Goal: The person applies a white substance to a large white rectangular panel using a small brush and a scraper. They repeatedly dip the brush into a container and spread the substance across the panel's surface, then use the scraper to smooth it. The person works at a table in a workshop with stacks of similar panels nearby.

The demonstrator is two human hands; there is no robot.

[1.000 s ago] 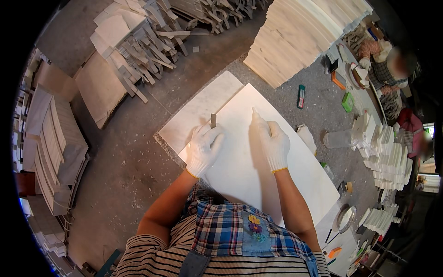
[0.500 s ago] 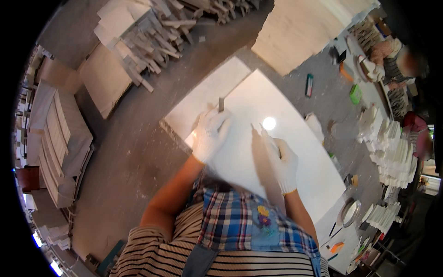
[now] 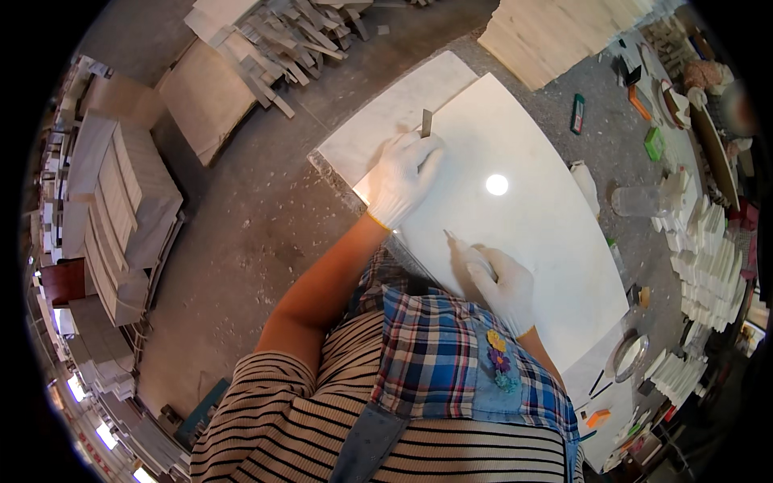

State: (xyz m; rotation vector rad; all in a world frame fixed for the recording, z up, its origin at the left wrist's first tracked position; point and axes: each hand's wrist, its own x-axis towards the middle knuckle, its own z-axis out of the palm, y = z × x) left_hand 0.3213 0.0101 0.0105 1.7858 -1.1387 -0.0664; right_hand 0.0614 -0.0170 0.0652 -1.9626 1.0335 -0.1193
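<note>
Grey floor (image 3: 241, 241) spreads out to the left of the left fingers, specked with pale chips. The broad white slab (image 3: 555, 241) lies directly beneath the fingers of both hands, reaching well past the right fingers on their right side. Far out to the left of the left fingers stands a large stack of pale slabs (image 3: 133, 201). Beyond the fingers, up and to the right, is a thick block of cream sheets (image 3: 555, 36); up and to the left of them, a heap of narrow strips (image 3: 278, 44) lies in disorder. A second pale slab (image 3: 403, 97) shows just past the left fingertips, partly covered by the white one. The left hand (image 3: 405, 175), in a white knit glove, rests along the white slab's left edge, its fingers bent and narrow at the lower end of an upright flat metal strip; the right hand (image 3: 506, 288), gloved alike, sits nearer the body, its fingers drawn together on a thin pointed tool. Well to the right of the right fingers are a clear cup (image 3: 634, 201) and, farther up, a small green box (image 3: 654, 145). The flat metal strip (image 3: 427, 122) rises just beyond the left fingertips. The thin pointed tool (image 3: 452, 237) juts leftward from the right fingers, over the white slab.
</note>
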